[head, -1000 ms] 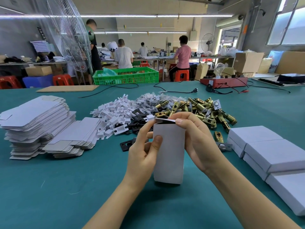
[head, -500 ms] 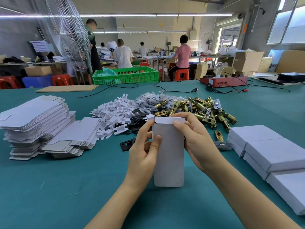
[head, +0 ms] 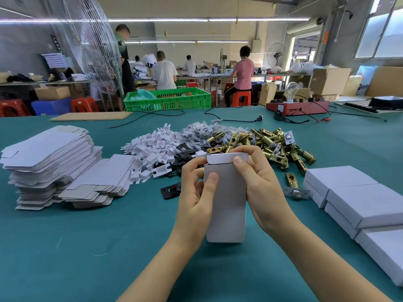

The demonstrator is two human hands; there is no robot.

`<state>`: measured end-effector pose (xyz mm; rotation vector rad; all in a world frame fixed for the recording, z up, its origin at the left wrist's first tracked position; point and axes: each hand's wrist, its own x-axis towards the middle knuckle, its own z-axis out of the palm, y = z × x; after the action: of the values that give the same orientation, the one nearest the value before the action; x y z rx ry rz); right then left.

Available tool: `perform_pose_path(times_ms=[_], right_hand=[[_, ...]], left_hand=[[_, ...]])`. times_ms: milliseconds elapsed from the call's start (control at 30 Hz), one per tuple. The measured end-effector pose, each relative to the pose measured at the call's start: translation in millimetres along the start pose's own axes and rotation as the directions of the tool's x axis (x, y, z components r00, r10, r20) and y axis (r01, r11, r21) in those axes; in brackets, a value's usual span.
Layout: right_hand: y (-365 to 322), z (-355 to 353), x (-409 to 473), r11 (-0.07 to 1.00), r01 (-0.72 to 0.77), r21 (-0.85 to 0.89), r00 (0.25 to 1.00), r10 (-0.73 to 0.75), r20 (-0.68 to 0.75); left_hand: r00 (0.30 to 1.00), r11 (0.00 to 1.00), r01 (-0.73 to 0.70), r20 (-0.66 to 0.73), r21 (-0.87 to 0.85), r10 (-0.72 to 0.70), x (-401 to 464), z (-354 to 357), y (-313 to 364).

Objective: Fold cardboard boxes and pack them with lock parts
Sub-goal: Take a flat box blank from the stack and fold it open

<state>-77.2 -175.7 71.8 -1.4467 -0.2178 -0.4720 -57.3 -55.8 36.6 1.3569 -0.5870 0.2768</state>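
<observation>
Head view: a white cardboard box [head: 225,203] is held upright between the two hands, its lower end resting on or just above the teal desk [head: 87,247]. The left hand [head: 196,197] is curled around the box's left edge, with the thumb pressed on the front face. The right hand [head: 259,184] is wrapped around the right edge, its thumb laid on the top flap [head: 226,159] and its fingers curved over from behind. The box is plain, tall and narrow, and its top flap is bent toward the viewer but not tucked in. Just beyond the hands are seen white plastic pieces [head: 152,149], black plates [head: 172,189] and a heap of brass latch parts [head: 272,144]. Flat box blanks [head: 50,162] are stacked at the left, and closed white boxes [head: 359,199] are laid at the right.
</observation>
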Motion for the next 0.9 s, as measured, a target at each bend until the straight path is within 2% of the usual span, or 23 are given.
perform_pose_path(times_ms=[133, 333, 500, 900], right_hand=[[-1.7, 5.0, -5.5, 0.995, 0.080, -0.066, 0.996, -0.077, 0.044], [-2.4, 10.7, -11.6, 0.981, 0.146, -0.129, 0.989, -0.141, 0.047], [-2.6, 15.5, -14.8, 0.966, 0.195, -0.170, 0.981, -0.191, 0.039], [-0.4, 17.3, -14.5, 0.975, 0.182, -0.131, 0.983, -0.182, 0.008]], left_hand=[[0.995, 1.000, 0.015, -0.099, -0.011, -0.016, 3.3, 0.6, 6.4], [0.997, 0.999, -0.052, -0.057, 0.002, 0.052, 6.2, 1.4, 15.0], [0.988, 0.995, -0.095, -0.121, 0.043, 0.099, 5.2, 0.7, 19.4], [0.990, 0.998, -0.065, -0.126, -0.023, 0.061, 6.9, -0.6, 20.4]])
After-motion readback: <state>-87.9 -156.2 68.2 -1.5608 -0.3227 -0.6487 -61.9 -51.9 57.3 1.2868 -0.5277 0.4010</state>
